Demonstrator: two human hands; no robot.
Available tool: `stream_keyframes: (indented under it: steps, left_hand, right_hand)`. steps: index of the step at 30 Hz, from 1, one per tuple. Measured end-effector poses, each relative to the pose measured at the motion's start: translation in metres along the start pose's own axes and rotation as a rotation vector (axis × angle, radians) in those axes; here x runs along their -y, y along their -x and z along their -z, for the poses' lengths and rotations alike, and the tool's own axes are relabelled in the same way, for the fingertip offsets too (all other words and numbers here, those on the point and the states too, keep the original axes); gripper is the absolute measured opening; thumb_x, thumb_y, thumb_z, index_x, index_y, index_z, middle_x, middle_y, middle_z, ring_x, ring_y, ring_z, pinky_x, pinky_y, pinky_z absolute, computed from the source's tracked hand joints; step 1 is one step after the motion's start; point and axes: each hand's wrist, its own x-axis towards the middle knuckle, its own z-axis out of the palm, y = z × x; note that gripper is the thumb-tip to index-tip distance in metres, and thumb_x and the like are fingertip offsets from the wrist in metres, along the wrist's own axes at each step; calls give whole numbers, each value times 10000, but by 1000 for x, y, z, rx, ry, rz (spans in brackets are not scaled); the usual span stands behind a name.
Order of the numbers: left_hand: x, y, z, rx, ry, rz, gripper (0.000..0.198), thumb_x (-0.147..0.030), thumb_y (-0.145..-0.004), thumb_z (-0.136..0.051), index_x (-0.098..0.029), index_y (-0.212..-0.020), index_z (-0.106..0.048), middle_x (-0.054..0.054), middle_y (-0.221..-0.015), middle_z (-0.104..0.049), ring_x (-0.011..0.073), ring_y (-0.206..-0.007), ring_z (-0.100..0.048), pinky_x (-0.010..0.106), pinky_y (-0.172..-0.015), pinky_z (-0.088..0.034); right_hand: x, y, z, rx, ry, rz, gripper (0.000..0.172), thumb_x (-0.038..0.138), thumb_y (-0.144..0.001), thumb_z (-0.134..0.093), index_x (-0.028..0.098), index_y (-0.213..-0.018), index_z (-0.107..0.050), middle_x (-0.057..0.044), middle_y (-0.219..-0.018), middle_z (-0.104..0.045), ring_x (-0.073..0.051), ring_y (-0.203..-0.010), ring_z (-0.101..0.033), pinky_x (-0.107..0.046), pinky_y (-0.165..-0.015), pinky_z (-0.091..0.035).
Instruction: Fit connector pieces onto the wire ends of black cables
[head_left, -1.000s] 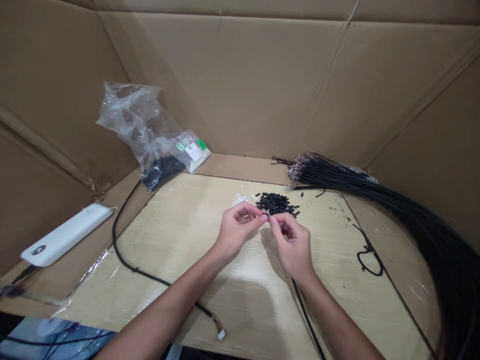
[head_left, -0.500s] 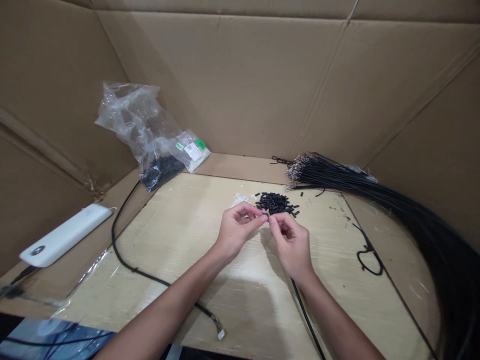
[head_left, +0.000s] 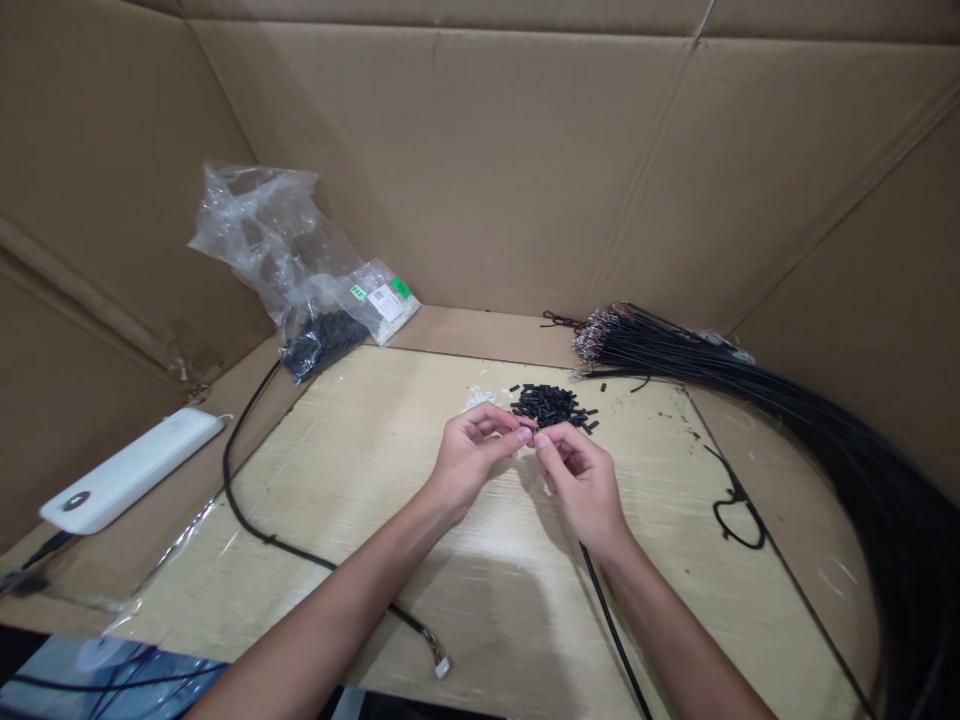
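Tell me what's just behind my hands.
A pile of small black pieces, with white bits to its left. Anything your left hand and right hand cover can't be seen.

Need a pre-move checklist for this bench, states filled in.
1. Left hand pinching the small dark piece: ok.
2. Right hand grip: cannot tell, its fingers hide what they hold.
3. Small dark piece's fit or alignment: cannot tell, too small and mostly covered.
4. Loose black pieces heaped just beyond the hands: ok.
5. Cable with the white connector clear of the left forearm: not ok, it passes beneath in this view.
6. Cable bundle apart from both hands: ok.
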Motion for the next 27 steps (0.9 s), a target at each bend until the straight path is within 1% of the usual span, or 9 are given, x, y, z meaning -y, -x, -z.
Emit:
stream_keyframes:
  steps: [5,8,11,15,20,22,27]
  left_hand:
    - [2,-1,1,10,60,53,424,-378,-637,-1077,-181,-779,-730,89,-1014,-871,186,-865,-764,336,-896,-586]
    - [4,-1,1,14,95,80,442,-383,-627,-1082,-182,-782,-720,84,-1010,-872,178,-852,-761,323,-884,-583]
    - [5,-2,1,18,116,97,451,-372,-615,-1089,-182,-797,-722,78,-997,-871,167,-828,-753,314,-869,-579]
    - [4,-2,1,34,105,94,444,-350,-617,-1092,-176,-796,-724,75,-984,-869,161,-805,-750,317,-865,-580]
    - [-4,-2,4,75,23,46,423,-371,-643,-1081,-175,-788,-735,85,-956,-861,172,-798,-744,321,-832,-572]
    - [-10,-3,6,99,-49,12,405,-376,-657,-1071,-175,-794,-748,89,-947,-850,183,-809,-745,321,-816,-566]
    - [-21,-6,13,161,-296,-93,295,-340,-724,-1018,-172,-830,-800,73,-876,-801,185,-817,-715,309,-798,-540]
  right_hand:
    - [0,-3,1,39,-63,-58,524,720,-898,-809,217,-807,-691,58,-557,-489,-110,-484,-395,-245,-461,-304]
    - [1,-4,1,51,-75,-74,541,739,-874,-820,219,-805,-691,57,-554,-494,-109,-482,-394,-244,-458,-304]
    - [4,-4,3,76,-84,-105,533,728,-858,-834,220,-794,-687,56,-555,-498,-108,-485,-389,-247,-465,-306]
    - [8,-5,7,135,-156,-206,482,672,-843,-860,215,-810,-710,57,-570,-505,-105,-501,-374,-249,-488,-306]
    - [13,-6,9,154,-228,-287,470,637,-800,-904,202,-791,-726,56,-582,-518,-92,-513,-353,-243,-499,-278]
    - [13,-7,8,154,-207,-280,487,654,-792,-909,200,-784,-733,55,-585,-514,-94,-518,-355,-244,-496,-276]
    - [10,-6,7,136,-115,-208,553,729,-785,-892,196,-789,-746,52,-575,-509,-106,-517,-378,-260,-491,-273]
